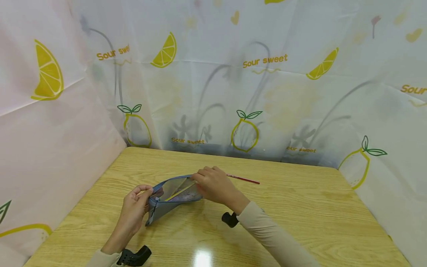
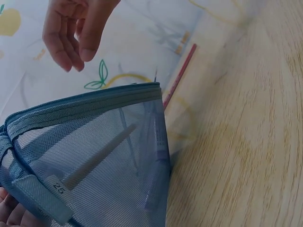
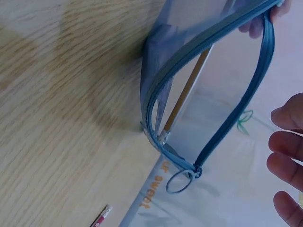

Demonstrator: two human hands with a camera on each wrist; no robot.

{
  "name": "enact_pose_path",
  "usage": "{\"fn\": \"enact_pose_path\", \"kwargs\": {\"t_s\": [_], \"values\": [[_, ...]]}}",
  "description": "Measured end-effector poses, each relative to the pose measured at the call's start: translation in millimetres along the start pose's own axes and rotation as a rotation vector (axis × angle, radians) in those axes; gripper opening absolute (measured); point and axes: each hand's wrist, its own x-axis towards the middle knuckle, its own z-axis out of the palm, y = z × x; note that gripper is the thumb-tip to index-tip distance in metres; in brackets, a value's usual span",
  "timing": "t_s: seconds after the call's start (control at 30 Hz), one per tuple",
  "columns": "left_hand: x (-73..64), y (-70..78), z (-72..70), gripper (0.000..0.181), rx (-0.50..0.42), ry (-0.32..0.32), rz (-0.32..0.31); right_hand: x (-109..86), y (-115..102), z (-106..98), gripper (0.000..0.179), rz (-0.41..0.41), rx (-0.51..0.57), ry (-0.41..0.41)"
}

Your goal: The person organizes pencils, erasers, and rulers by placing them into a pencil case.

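My left hand (image 1: 132, 207) grips the near left end of a blue mesh zipper pouch (image 1: 163, 208), and its unzipped mouth gapes. Inside, a yellow pencil (image 3: 187, 92) lies slanted, beside purplish contents (image 2: 156, 161) blurred by the mesh. A small tag (image 2: 57, 188) reading 25 shows near the gripped end. At the far end of the pouch, my right hand (image 1: 213, 185) overlaps the rim in the head view; both wrist views show its loosely bent fingers (image 3: 286, 165) apart from the pouch with nothing in them. A zipper pull ring (image 3: 180, 182) hangs at that end.
A red pencil (image 1: 243, 179) lies on the wooden table (image 1: 300, 207) beyond my right hand. Lemon-printed curtains (image 1: 207, 92) enclose the table's back and sides. Black wrist mounts (image 1: 135, 256) sit on both wrists.
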Motion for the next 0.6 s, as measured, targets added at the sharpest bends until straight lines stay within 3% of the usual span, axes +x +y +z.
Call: {"fn": "enact_pose_path", "kwargs": {"t_s": [0.3, 0.6], "values": [[-0.3, -1.6, -2.0, 0.010, -0.041, -0.054, 0.028, -11.8, 14.8, -7.6, 0.015, 0.055, 0.019, 0.045], [-0.5, -1.6, -2.3, 0.011, -0.036, -0.059, 0.035, -21.6, 33.4, -14.3, 0.019, 0.146, 0.006, 0.085]]}}
